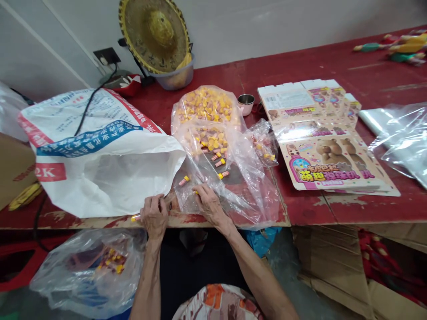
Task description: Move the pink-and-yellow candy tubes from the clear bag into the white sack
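Left hand (154,217) curls at the table's (310,208) edge round a yellow-capped tube (135,218); the right hand (210,206), half closed, touches a yellow cap (196,192), its grip unclear. Beyond, loose tubes (220,162) lie at the clear bag's (256,195) flattened end, probably spread for easy reach. Beside it the white sack (80,186) gapes, seemingly propped for access; farther back stands a cup (246,106).

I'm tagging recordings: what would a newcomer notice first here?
Likely the heap of yellow-capped tubes in a clear bag, mid-table. Next, perhaps, the big gold-rimmed disc at the back by the wall. A white sack gapes at left; printed bear cartons lie at right.
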`<state>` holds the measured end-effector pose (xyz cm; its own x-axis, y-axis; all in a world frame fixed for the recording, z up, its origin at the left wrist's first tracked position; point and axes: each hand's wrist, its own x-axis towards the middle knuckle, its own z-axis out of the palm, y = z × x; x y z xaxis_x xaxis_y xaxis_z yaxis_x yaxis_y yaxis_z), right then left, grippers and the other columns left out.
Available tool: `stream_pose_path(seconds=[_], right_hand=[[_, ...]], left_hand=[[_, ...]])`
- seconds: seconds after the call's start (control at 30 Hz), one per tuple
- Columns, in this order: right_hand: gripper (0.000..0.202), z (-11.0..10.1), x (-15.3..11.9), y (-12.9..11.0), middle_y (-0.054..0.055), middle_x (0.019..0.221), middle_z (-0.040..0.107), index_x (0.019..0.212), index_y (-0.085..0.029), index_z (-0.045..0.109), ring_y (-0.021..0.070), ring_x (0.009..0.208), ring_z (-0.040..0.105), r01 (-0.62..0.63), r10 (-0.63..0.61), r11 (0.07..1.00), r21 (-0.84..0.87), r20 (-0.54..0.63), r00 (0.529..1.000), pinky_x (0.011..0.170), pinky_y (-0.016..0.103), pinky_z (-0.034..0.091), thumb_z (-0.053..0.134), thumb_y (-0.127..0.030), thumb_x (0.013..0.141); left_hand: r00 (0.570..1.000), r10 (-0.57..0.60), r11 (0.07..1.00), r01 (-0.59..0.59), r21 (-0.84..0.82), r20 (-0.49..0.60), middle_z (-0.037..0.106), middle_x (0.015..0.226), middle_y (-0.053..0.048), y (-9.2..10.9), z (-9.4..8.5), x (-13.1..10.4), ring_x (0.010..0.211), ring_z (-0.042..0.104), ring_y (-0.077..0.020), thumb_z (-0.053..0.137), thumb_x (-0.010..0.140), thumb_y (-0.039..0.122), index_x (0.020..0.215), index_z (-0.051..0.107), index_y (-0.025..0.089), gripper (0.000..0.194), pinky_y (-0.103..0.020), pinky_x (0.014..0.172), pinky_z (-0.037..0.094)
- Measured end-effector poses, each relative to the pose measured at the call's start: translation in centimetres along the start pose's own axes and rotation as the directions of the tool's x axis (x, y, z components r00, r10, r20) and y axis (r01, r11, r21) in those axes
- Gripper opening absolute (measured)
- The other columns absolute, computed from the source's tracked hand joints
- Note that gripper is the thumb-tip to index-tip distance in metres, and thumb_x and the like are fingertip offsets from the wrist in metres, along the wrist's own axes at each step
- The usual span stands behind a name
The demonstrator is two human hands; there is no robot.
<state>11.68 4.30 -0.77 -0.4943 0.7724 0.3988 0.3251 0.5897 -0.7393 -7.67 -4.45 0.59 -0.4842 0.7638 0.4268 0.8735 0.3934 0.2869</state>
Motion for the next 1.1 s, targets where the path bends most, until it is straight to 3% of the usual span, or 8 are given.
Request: stream_pose_path(seconds=[1.1], right_hand=[[0.03, 0.16, 0.02, 0.11, 0.008, 0.115, 0.067, 0.127, -0.022, 0.062, 0.0238, 0.105, 0.064, -0.011, 0.011, 1.0, -0.011, 0.019, 1.0, 0.096, 0.038, 0.052, 0.044, -0.01, 0.106]], left_hand=[[1.0, -0.011, 0.999, 0.012, 0.042, -0.014, 0.069, 0.106, -0.011, 0.21, -0.13, 0.15, 0.096, 0.063, -0.0277, 0.046, 0.103, 0.027, 0.105, 0.072, 0.02, 0.027, -0.04, 0.084, 0.044]])
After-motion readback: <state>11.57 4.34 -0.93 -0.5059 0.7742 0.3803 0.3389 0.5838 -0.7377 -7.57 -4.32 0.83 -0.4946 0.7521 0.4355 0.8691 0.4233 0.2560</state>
